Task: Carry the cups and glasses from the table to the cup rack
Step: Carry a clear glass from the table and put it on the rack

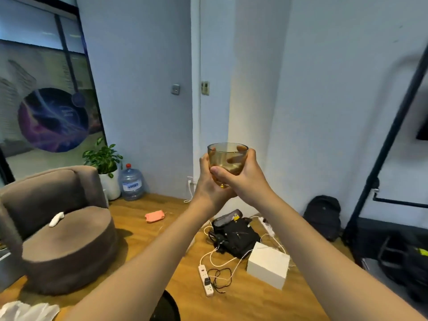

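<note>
An amber see-through glass (225,156) is held upright at arm's length in front of the white wall, in the middle of the view. My left hand (207,181) cups its left side and base from below. My right hand (245,174) wraps round its right side, thumb across the front. The glass looks empty. No table and no cup rack are in view.
A brown armchair (58,223) stands at the left, with a potted plant (104,163) and a water bottle (132,181) behind it. On the wooden floor lie a black bag (234,235), a white box (268,265), a power strip (206,281) with cables, and a backpack (323,216). A black stand (384,147) rises at right.
</note>
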